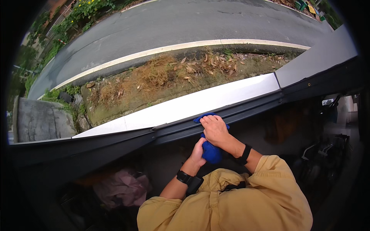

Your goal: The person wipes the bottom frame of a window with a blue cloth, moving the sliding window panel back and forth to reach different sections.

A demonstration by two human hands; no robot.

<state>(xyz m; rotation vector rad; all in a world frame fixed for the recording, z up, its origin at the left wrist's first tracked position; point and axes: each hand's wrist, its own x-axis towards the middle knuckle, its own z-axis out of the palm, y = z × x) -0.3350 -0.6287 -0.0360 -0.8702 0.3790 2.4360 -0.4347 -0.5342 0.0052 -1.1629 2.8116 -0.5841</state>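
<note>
A blue cloth (pixel 212 153) is bunched between my two hands. Its upper part lies over a dark grooved metal frame rail (pixel 179 128), probably a window sill. On that rail my right hand (pixel 215 127) presses down with bent fingers, gripping the cloth beneath them. Lower and to the left, my left hand (pixel 199 153) holds the hanging bunch of the same cloth. Black bands circle both wrists. Under the palms, part of the cloth is hidden.
Beyond the rail runs a glossy white ledge (pixel 202 105), then soil with dry leaves (pixel 162 72) and a paved road (pixel 185 26). A pink cloth heap (pixel 122 186) lies at lower left. Dim metal-framed items (pixel 325 156) stand at right.
</note>
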